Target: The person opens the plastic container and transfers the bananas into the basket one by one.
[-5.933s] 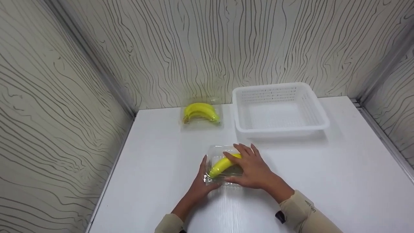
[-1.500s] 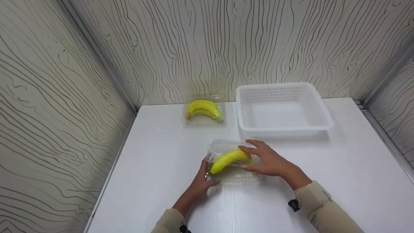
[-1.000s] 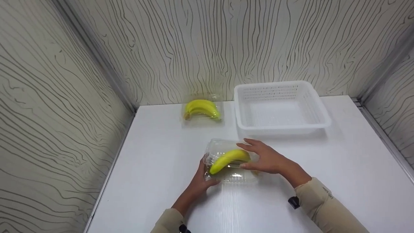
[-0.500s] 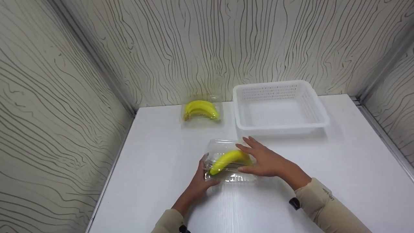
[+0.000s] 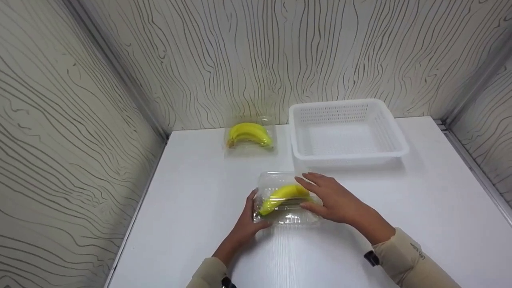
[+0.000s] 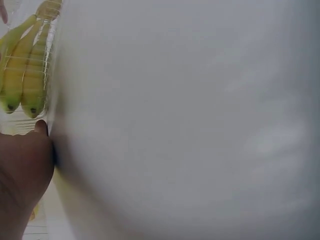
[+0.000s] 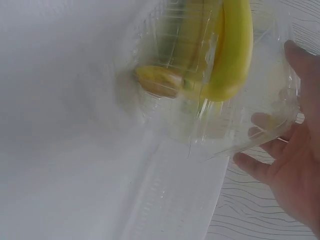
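Note:
In the head view, a clear plastic clamshell box (image 5: 286, 218) with yellow bananas (image 5: 283, 197) in it stands on the white table. My left hand (image 5: 245, 227) grips its left end, thumb at the front and fingers along the side. At the right end, my right hand (image 5: 334, 199) holds the lid edge between thumb and spread fingers. In the right wrist view, the lid (image 7: 240, 127) looks partly raised over the bananas, and some fingertips show through the plastic. The left wrist view catches the banana tips (image 6: 22, 102) near my left thumb.
A second clear box holding bananas (image 5: 249, 132) stands at the back, against the patterned wall (image 5: 256, 60). Right of it is a white perforated plastic basket (image 5: 348, 156). Walls rise at the left and right of the table (image 5: 184, 192).
About six seconds ago my right fingers were on the banana; now they are at the lid's right end. Lately that hand and sleeve shifted slightly right, and the lid's tilt varied. The left hand stays put.

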Demonstrator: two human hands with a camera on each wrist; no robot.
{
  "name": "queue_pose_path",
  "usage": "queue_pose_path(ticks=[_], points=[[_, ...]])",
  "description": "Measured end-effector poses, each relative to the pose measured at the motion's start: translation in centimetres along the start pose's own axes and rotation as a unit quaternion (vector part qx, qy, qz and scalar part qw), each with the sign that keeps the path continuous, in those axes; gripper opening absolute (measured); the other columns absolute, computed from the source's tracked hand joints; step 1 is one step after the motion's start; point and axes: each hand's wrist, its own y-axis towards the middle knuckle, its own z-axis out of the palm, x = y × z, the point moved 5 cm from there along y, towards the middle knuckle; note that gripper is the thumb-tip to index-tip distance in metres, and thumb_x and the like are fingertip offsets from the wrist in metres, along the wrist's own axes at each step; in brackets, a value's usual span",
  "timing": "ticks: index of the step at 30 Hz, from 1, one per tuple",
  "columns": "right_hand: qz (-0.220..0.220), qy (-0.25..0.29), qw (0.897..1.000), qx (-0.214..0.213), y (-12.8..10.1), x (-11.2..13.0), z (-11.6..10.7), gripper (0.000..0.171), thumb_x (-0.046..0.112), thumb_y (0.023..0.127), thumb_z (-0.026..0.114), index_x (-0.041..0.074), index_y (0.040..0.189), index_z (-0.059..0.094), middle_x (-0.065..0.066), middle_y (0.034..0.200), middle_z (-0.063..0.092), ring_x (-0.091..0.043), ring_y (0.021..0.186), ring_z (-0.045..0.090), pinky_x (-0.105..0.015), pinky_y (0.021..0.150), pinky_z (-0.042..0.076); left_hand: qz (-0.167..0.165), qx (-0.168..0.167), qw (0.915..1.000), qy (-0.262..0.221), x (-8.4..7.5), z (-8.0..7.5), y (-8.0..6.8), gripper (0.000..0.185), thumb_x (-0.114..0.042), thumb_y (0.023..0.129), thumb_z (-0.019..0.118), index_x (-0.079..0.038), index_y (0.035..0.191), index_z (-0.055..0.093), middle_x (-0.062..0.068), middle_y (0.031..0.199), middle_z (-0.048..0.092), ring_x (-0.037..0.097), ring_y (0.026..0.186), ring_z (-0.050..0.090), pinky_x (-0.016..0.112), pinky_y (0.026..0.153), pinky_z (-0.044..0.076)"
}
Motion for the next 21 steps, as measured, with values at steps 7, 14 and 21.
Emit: queue_pose_path(ticks=[7,14,21], points=[[-0.095,-0.075,0.989,-0.087,-0.3,0.5,0.2,0.080,0.047,0.092,0.081,0.018,0.160,0.050,-0.007,0.151,0.063,-0.030,0.138,0.063,-0.052,0.112,0.056,0.004,0.010,0.9999,-0.013,-0.1,0.0,0.0,0.111,-0.035,0.086,0.081,-0.028,0.172,0.010,0.012,0.177,0.031,0.039,0.165,0.030,0.065,0.133,0.025],[-0.226,-0.136,0.935,-0.239,-0.6,1.3,-0.5,0.058,0.037,0.092,0.084,0.012,0.142,0.068,-0.004,0.127,0.076,-0.022,0.114,0.075,-0.039,0.091,0.065,-0.005,0.013,0.9994,-0.031,-0.1,0.0,-0.1,0.109,-0.030,0.088,0.080,-0.027,0.171,0.010,0.013,0.178,0.026,0.039,0.167,0.024,0.063,0.135,0.021],[-0.263,-0.138,0.895,-0.333,-0.4,1.8,-2.2,0.037,0.035,0.110,0.060,0.008,0.130,0.076,-0.006,0.114,0.081,-0.024,0.100,0.079,-0.038,0.082,0.067,-0.010,0.011,0.9995,-0.028,-0.2,0.0,-0.1,0.109,-0.033,0.087,0.080,-0.028,0.171,0.011,0.014,0.179,0.025,0.039,0.167,0.023,0.062,0.136,0.020]])
